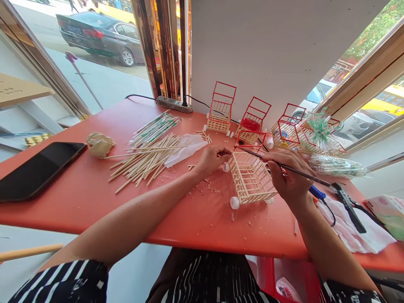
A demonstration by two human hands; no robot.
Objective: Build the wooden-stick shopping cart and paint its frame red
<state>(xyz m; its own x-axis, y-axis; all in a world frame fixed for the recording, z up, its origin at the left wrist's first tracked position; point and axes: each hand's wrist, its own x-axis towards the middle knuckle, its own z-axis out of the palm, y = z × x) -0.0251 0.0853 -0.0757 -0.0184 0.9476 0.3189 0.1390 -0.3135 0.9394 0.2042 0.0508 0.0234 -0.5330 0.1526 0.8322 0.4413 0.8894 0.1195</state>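
A small shopping cart made of wooden sticks (249, 176) stands on white wheels in front of me, its handle frame (263, 141) red. At its back left corner my left hand (216, 159) is closed, fingers pinched on the frame near a wheel. My right hand (292, 174) is closed around a slim dark paintbrush (303, 171), held over the cart's right side. The brush's tip points left, by the red handle; whether it touches the stick there I cannot tell.
Several similar carts with red handles (221, 111) line the wall. Loose sticks (148, 162), wrapped sticks (158, 128) and a phone (41, 168) lie left. A glue gun (349, 206) lies on tissue at right. A power strip (173, 104) sits at the back.
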